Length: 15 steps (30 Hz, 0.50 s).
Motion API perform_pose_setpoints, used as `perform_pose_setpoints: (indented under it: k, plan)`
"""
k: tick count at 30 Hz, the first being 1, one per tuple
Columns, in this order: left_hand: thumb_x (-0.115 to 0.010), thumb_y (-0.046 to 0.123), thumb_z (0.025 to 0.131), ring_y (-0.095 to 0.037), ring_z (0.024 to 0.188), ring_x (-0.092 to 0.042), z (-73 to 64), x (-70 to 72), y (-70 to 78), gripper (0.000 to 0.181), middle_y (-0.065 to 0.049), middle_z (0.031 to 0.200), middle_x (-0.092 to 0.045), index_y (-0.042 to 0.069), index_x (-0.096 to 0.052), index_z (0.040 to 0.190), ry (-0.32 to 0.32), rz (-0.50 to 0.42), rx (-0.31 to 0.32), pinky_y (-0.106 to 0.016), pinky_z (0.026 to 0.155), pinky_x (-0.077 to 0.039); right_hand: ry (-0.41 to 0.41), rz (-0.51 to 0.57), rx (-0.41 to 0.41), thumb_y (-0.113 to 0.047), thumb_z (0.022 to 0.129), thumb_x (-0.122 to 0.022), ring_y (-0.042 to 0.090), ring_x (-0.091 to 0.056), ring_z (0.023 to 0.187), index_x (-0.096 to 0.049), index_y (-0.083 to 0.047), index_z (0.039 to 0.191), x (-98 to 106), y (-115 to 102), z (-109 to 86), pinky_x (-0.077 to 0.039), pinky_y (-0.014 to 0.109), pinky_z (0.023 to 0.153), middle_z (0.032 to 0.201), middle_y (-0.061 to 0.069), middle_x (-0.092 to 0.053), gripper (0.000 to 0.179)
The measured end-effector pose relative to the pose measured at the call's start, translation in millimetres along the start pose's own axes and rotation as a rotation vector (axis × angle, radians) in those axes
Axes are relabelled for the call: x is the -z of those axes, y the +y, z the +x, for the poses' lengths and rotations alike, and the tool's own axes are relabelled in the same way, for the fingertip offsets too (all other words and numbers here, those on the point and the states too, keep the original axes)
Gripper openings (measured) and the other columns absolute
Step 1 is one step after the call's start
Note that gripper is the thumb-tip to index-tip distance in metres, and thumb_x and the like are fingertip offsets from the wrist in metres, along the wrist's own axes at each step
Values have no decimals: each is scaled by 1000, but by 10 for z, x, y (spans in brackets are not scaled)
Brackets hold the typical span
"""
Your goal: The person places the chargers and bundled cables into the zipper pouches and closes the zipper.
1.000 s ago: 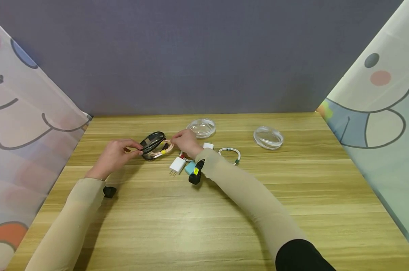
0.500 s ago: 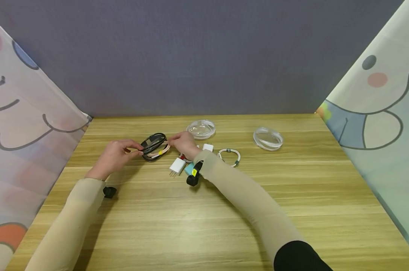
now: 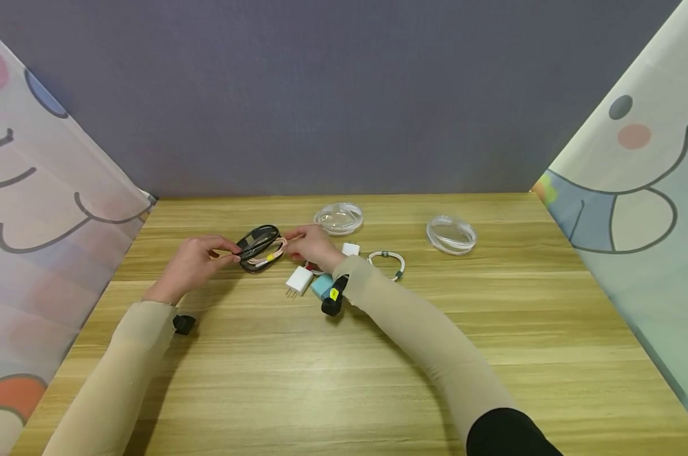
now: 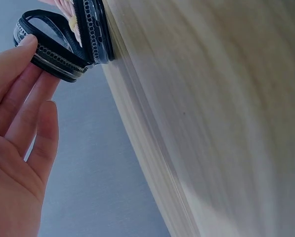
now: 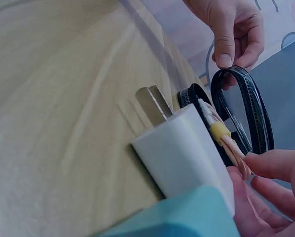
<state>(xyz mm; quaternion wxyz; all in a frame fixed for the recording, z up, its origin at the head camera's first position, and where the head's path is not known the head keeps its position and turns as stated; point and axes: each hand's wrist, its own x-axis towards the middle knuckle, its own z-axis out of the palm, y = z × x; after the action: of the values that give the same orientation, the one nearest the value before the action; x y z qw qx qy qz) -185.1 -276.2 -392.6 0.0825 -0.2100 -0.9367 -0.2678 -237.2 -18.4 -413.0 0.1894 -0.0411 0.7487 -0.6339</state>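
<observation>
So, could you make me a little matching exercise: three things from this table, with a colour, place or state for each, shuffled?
1. Black-rimmed case
2. Pink cable
3. White loop

A. Carries two dark bands
B. Held open by the left hand
C. Gathered by a yellow band

Pairs: 1-B, 2-C, 3-A
</observation>
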Motion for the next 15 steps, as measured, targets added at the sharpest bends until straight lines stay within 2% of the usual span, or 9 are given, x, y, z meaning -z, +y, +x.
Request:
perform_pose_setpoints:
  k: [7,15]
  plan:
    - [-78,11,87,-24,85,-69,5,-13,-8,8,-7,100,-74,13,-78,95,9,2,-38,-44,71,-57,21,35,31,4,86,-74,21,-70,77,-72,-1,117,-28,38,3,-59,27,67,92,11,-72,32]
    - [-78,8,87,-23,85,-69,0,-1,-2,9,-6,99,-74,13,-78,94,8,6,-50,-42,70,-57,45,77,102,7,86,-73,11,-68,80,-73,2,114,-88,101,49,-58,25,74,101,13,-74,29]
